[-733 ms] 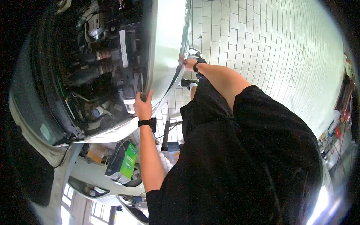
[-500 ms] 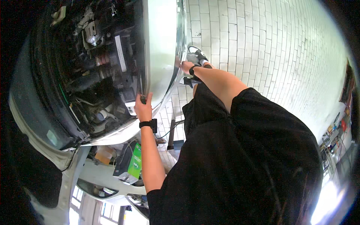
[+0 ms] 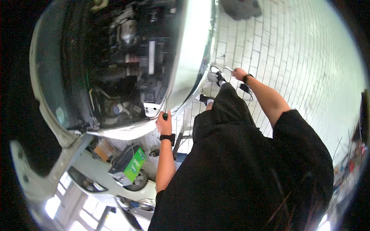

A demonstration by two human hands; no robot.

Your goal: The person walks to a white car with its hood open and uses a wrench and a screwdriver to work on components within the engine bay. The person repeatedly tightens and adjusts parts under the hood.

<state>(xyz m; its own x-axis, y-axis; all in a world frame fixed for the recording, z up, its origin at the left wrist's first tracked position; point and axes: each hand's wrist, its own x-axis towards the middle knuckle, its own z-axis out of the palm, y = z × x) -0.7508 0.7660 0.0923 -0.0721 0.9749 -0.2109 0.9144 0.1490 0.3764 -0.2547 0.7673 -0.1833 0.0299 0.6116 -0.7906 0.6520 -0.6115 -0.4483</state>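
Note:
I stand at the white front edge (image 3: 189, 46) of a car with its engine bay (image 3: 115, 65) open. My left hand (image 3: 164, 122) is at the near corner of the bay, closed on a dark-handled tool (image 3: 165, 116) whose thin shank reaches up along the bumper. Beside it is a white block (image 3: 152, 109) inside the bay. My right hand (image 3: 239, 74) is closed on a silver tool (image 3: 227, 68), out over the tiled floor to the right of the bumper. My shoes (image 3: 219, 79) show between the arms.
A second white car (image 3: 86, 163) stands at lower left behind a green-and-dark box (image 3: 132, 165) and a cardboard box (image 3: 103, 151). A dark object (image 3: 239, 7) lies on the floor (image 3: 289, 57) at the top. Assorted items (image 3: 350, 165) line the far right side.
My right hand has come away from the bumper, outward to the right, with a silver tool showing in it. My left hand has shifted slightly down along the edge. The view has swung, bringing a dark object in.

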